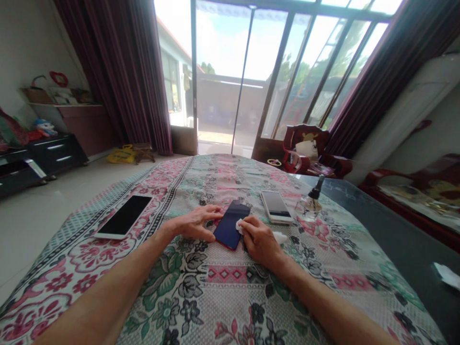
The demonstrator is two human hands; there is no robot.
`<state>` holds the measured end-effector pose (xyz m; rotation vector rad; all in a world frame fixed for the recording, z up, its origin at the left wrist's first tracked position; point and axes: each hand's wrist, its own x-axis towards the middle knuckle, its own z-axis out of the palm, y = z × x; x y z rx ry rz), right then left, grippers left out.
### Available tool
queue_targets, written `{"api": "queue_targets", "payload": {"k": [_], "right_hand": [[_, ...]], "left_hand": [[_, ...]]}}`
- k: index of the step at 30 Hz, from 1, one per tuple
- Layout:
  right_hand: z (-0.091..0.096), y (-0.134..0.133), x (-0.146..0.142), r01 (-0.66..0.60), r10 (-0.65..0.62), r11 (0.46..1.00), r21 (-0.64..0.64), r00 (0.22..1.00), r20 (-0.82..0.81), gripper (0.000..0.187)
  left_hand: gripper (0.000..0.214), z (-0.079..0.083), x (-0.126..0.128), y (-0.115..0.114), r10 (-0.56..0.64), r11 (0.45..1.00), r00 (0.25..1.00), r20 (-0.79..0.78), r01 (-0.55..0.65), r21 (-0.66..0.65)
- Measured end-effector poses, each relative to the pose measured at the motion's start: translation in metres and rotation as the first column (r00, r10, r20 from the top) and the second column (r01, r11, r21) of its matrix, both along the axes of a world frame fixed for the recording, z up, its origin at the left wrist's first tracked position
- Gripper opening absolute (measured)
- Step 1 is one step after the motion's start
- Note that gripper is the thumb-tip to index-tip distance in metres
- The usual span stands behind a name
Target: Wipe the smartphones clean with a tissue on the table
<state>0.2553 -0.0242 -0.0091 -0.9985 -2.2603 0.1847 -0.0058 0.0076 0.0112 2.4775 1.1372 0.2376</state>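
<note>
A dark blue phone (230,229) with a reddish edge lies flat on the patterned tablecloth in front of me. Along its left edge, my left hand (197,223) rests with thumb and fingers spread, touching the side. My right hand (259,238) is closed on a crumpled white tissue (239,226), pressed to the phone's right part. Beside the right hand, another piece of white tissue (280,237) lies on the cloth. To the right sits a white phone (276,207), and a larger white-framed device with a black screen (125,216) lies at the left.
A clear bottle with a black pump top (309,203) stands right of the white phone. The tablecloth (230,311) covers a round-edged table. A dark surface (406,225) adjoins it on the right, bearing a white item (447,275). Beyond are a wooden chair (305,148) and glass doors.
</note>
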Motion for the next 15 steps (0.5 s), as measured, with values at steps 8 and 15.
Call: {"api": "queue_targets", "payload": {"k": [8,15], "right_hand": [[-0.001,-0.004,-0.001,-0.129,0.128,0.991,-0.019,0.991,-0.029,0.029],[-0.001,-0.004,-0.002,-0.072,0.072,0.997,0.008,0.997,-0.006,0.026]], "left_hand": [[0.057,0.015,0.016,-0.010,0.187,0.978,0.980,0.069,-0.193,0.084],[0.061,0.017,0.041,-0.028,0.313,0.938,0.945,-0.092,-0.292,0.190]]}}
